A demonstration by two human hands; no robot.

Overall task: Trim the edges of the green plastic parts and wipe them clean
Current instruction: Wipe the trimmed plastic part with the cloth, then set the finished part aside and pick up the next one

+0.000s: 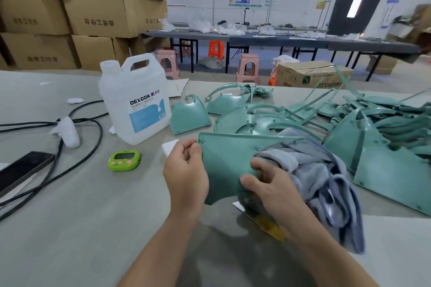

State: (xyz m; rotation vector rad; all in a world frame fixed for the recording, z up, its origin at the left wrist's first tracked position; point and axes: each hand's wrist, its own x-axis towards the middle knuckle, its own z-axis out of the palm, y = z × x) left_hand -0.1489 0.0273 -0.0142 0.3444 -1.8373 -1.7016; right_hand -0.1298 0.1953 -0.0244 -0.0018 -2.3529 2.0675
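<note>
Head view: left hand [186, 170] pinches green part [228, 158], right hand [268, 184] grips cloth [314, 170] against it, jug [137, 105] nearby

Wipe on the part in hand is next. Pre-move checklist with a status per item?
1. Grip: left hand grips the green part at its left edge: ok.
2. Wiper ready: right hand pinches the part's lower edge, with the grey cloth bunched against it: ok.
3. Blade clear of hands: the knife lies on the table right under the right wrist: not ok.
4. Spill risk: the jug stands upright and looks capped: ok.
5. Edges free of burrs: cannot tell.
</note>
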